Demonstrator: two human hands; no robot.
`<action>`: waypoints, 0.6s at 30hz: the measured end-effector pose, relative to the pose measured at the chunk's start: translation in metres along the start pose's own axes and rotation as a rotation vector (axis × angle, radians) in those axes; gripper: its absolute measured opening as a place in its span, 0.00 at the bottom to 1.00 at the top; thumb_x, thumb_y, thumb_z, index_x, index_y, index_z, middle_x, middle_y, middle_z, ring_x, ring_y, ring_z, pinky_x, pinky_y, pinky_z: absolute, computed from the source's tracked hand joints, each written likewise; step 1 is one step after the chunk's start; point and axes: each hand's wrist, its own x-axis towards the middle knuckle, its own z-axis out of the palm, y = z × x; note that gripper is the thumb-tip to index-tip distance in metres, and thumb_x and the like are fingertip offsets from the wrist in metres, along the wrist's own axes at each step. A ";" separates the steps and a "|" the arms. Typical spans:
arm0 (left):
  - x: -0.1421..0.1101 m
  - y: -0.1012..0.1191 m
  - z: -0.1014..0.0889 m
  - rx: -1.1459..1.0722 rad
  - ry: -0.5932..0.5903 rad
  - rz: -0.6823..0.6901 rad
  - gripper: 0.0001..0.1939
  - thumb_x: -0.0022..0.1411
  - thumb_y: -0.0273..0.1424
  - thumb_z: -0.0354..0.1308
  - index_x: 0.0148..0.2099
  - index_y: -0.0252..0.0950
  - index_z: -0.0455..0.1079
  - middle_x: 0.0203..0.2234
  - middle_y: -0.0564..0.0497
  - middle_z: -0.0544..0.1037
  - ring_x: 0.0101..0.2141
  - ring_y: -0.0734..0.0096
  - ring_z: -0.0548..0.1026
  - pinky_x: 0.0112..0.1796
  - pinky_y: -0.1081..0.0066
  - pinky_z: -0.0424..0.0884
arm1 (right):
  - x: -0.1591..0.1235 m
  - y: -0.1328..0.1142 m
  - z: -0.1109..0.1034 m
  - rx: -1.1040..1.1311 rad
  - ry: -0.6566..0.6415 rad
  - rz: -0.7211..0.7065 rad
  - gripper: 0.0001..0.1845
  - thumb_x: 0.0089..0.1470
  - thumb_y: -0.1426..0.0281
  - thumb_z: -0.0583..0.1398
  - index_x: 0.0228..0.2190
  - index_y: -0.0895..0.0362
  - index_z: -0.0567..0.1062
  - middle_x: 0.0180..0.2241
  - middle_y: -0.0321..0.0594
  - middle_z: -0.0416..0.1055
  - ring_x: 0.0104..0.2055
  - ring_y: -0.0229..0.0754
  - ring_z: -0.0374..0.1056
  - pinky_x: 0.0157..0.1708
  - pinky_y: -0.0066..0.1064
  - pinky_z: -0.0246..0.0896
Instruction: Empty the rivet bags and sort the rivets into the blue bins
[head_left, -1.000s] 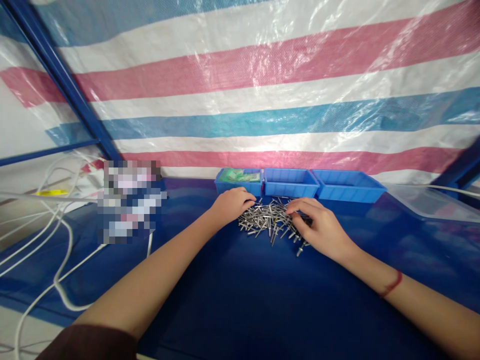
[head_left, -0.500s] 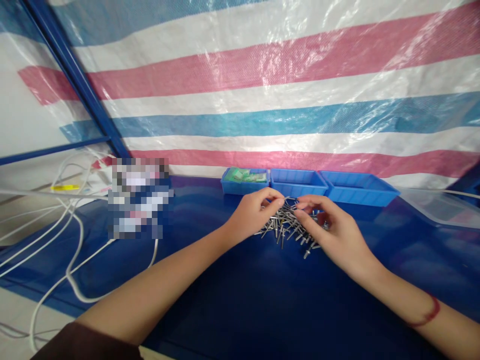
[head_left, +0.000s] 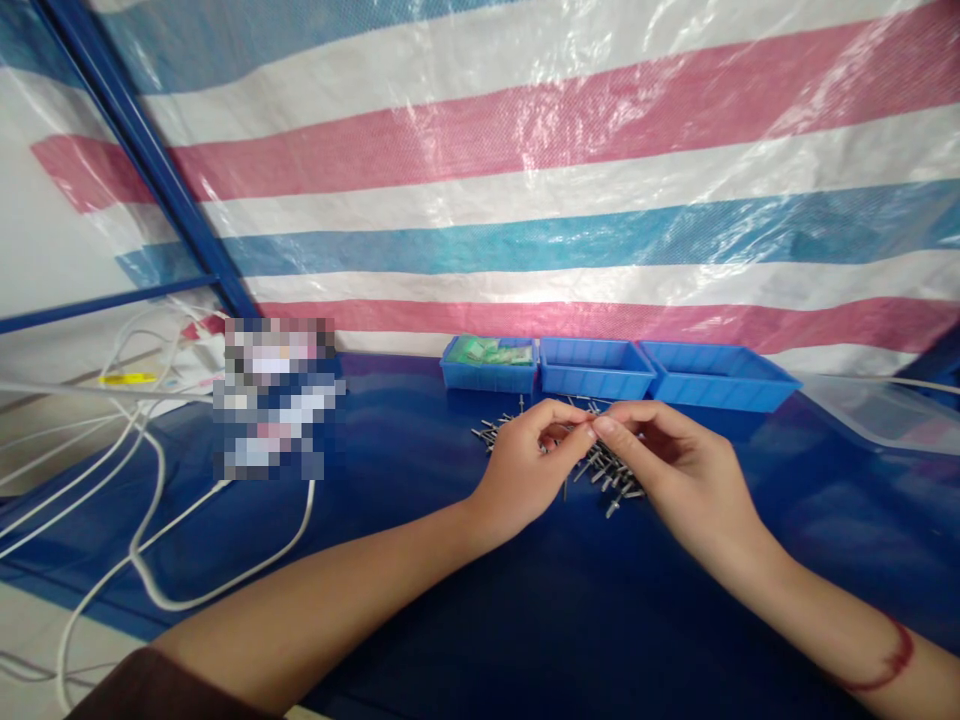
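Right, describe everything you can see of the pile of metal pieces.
The pile is a loose heap of thin, silvery, metal-looking rods, some with a thicker section. They lie at mixed angles on the blue table, in front of the blue bins. The left hand and right hand hide much of it; whether they touch it is unclear.

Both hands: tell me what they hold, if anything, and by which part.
That cannot be told: the left hand and right hand meet by the blind rivets, and their grip hides anything pinched there.
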 end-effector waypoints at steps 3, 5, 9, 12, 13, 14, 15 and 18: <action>0.000 0.000 0.001 -0.001 -0.009 0.017 0.06 0.59 0.32 0.58 0.38 0.34 0.72 0.34 0.49 0.79 0.34 0.72 0.75 0.36 0.72 0.71 | 0.000 -0.001 -0.001 -0.052 0.007 -0.035 0.11 0.51 0.59 0.62 0.30 0.54 0.76 0.30 0.38 0.74 0.30 0.39 0.69 0.27 0.30 0.65; 0.001 0.001 0.000 0.008 -0.022 0.024 0.07 0.60 0.31 0.57 0.39 0.35 0.73 0.36 0.49 0.79 0.36 0.71 0.75 0.38 0.71 0.70 | 0.000 -0.002 -0.002 -0.094 0.000 -0.074 0.11 0.52 0.59 0.62 0.31 0.54 0.77 0.32 0.39 0.74 0.32 0.40 0.69 0.28 0.31 0.65; 0.001 0.004 -0.001 0.026 -0.041 0.034 0.07 0.60 0.32 0.57 0.39 0.35 0.73 0.35 0.51 0.79 0.35 0.72 0.75 0.38 0.72 0.70 | 0.000 -0.003 -0.004 -0.137 -0.027 -0.159 0.08 0.54 0.63 0.61 0.34 0.52 0.77 0.35 0.39 0.74 0.36 0.41 0.70 0.32 0.31 0.65; 0.000 0.004 -0.001 0.045 -0.021 0.052 0.06 0.60 0.32 0.57 0.37 0.35 0.72 0.34 0.52 0.79 0.35 0.73 0.75 0.37 0.73 0.69 | 0.001 -0.004 -0.005 -0.159 -0.029 -0.206 0.07 0.55 0.65 0.60 0.35 0.52 0.77 0.35 0.38 0.74 0.37 0.40 0.69 0.33 0.31 0.64; 0.000 0.004 -0.001 0.054 -0.009 0.057 0.06 0.60 0.31 0.57 0.37 0.35 0.72 0.33 0.52 0.78 0.34 0.74 0.74 0.37 0.74 0.68 | 0.001 -0.004 -0.005 -0.169 -0.028 -0.214 0.06 0.55 0.65 0.60 0.35 0.52 0.76 0.35 0.38 0.74 0.37 0.40 0.69 0.33 0.31 0.64; 0.000 0.004 -0.002 0.061 0.003 0.064 0.05 0.60 0.31 0.57 0.38 0.36 0.72 0.33 0.52 0.78 0.33 0.74 0.74 0.36 0.74 0.68 | 0.001 -0.003 -0.006 -0.178 -0.026 -0.215 0.06 0.55 0.65 0.60 0.35 0.52 0.76 0.35 0.38 0.74 0.37 0.40 0.69 0.33 0.30 0.63; 0.000 0.004 -0.002 0.067 0.016 0.071 0.05 0.59 0.31 0.58 0.38 0.36 0.72 0.32 0.53 0.78 0.33 0.74 0.74 0.36 0.74 0.68 | 0.002 -0.002 -0.006 -0.185 -0.022 -0.210 0.07 0.55 0.65 0.60 0.35 0.52 0.76 0.35 0.38 0.74 0.36 0.40 0.69 0.32 0.30 0.63; 0.000 0.005 -0.003 0.079 0.037 0.084 0.05 0.59 0.31 0.58 0.38 0.36 0.71 0.32 0.53 0.78 0.32 0.75 0.73 0.36 0.74 0.68 | 0.003 0.001 -0.007 -0.193 -0.015 -0.167 0.08 0.56 0.63 0.59 0.35 0.53 0.75 0.34 0.38 0.74 0.33 0.39 0.69 0.30 0.30 0.63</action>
